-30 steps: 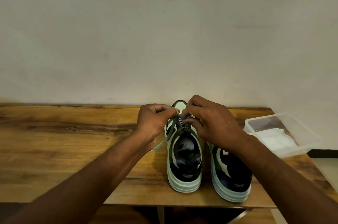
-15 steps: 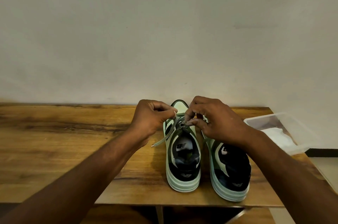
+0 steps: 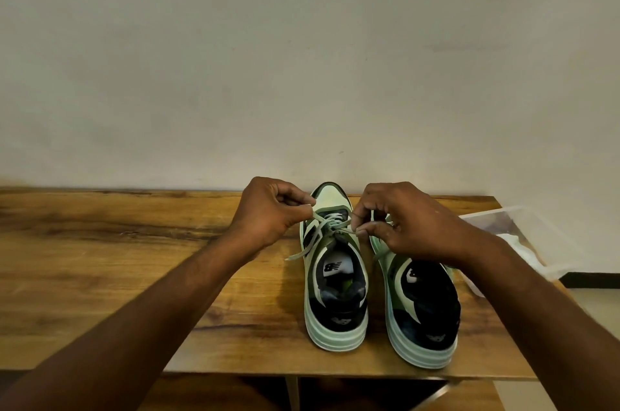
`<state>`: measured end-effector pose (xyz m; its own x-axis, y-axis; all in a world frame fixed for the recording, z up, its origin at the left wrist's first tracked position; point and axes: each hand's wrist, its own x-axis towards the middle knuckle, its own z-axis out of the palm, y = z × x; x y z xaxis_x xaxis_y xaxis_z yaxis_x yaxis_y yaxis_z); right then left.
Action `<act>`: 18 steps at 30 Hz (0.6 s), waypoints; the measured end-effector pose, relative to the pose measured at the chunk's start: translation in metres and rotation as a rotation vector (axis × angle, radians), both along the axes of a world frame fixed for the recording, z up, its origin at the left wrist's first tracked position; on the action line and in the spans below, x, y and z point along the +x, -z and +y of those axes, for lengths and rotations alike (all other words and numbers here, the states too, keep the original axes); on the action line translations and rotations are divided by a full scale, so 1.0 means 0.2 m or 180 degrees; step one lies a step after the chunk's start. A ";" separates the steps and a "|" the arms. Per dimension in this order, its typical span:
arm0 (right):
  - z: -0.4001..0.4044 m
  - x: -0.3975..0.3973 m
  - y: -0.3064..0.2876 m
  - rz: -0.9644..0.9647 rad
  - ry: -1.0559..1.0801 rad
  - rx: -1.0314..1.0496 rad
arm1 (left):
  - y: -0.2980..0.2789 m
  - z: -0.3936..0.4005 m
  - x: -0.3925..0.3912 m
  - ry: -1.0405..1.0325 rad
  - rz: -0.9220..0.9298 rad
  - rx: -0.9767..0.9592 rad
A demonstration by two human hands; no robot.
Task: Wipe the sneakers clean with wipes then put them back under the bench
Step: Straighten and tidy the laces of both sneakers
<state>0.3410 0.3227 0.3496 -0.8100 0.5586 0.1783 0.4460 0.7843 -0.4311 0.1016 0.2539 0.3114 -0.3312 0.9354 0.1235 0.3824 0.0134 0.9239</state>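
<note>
Pinching laces of left sneaker with both hands atop bench, wipes waiting far right, stowing underneath not yet done.

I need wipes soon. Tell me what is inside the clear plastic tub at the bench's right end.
Inside the clear tub lies something white, probably wipes. The right forearm covers its near corner, so the rest of its contents stay hidden.
</note>
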 end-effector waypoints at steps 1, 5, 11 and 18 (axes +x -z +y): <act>0.00 0.01 0.00 -0.0039 0.0015 -0.0057 | 0.00 0.00 -0.01 -0.0035 0.0022 0.0008; 0.00 0.04 -0.01 -0.0108 0.0083 -0.0298 | 0.00 0.00 -0.05 -0.0080 0.0033 0.0001; 0.01 0.06 -0.01 -0.0270 0.0158 -0.0323 | 0.04 0.02 -0.03 -0.0200 0.0099 0.0009; 0.00 0.08 -0.03 -0.0473 0.0154 -0.0289 | 0.11 0.05 -0.06 -0.0535 -0.0057 -0.0079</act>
